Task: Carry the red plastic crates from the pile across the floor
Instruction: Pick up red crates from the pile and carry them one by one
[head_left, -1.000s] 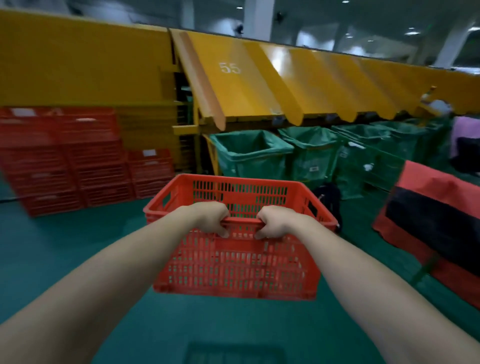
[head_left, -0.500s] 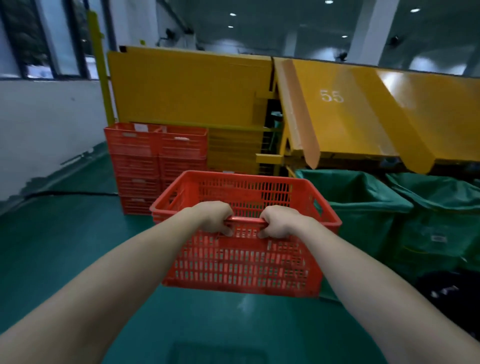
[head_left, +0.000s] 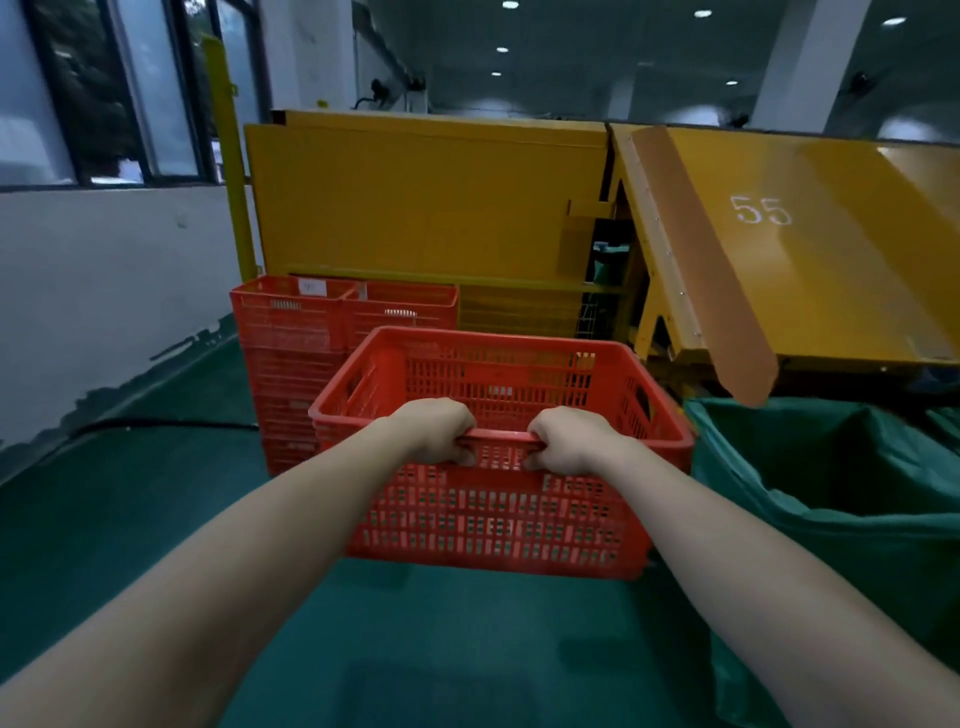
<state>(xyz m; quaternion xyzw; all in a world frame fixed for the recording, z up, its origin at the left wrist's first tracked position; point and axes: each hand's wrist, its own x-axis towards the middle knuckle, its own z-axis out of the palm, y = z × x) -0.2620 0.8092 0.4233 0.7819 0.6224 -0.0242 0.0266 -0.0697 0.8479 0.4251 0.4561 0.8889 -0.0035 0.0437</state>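
Head view: left hand (head_left: 439, 431) and right hand (head_left: 569, 439) curl their fingers over the near rim of the red crate (head_left: 498, 525), held off the floor (head_left: 130, 519) at 12 o'clock; carry it level, clearing the green bin (head_left: 831, 467) at 3 o'clock.

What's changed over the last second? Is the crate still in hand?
The person has turned left. The stack of red crates now sits straight ahead, just behind the carried crate, and looks closer. The chute marked 55 and the green bin have slid to the right of view. Unchanged: the left hand and right hand keep the same grip on the crate's near rim.
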